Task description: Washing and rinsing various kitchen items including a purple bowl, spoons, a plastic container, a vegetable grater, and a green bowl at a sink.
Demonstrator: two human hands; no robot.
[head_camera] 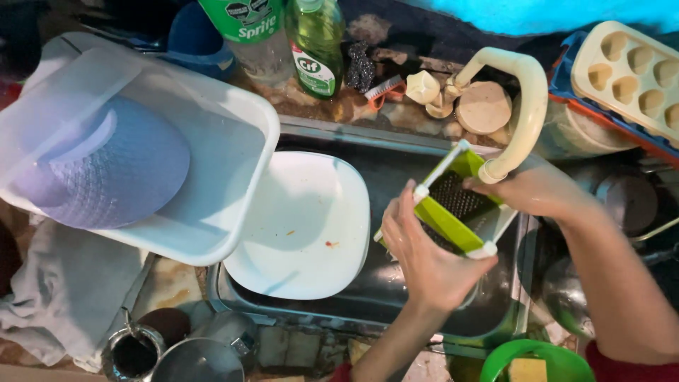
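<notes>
Steel sink basin (396, 297) fills the middle. Over it, the left hand (424, 258) is clamped on a green-and-white folding metal grater (456, 209), fingers together; the right hand (541, 191) grips its far edge beneath the cream curved plastic tap (527, 99). Beside them lies a white square plate (304, 226).

Green-white grater (460, 209); white plate (304, 226); cream tap (520, 92).

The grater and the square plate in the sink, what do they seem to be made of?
The grater, held by the left hand and the right hand, looks like glossy green and white plastic framing a dark perforated sheet, probably metal. The plate looks like white glazed ceramic or glass: smooth with soft reflections; which one stays open.
</notes>
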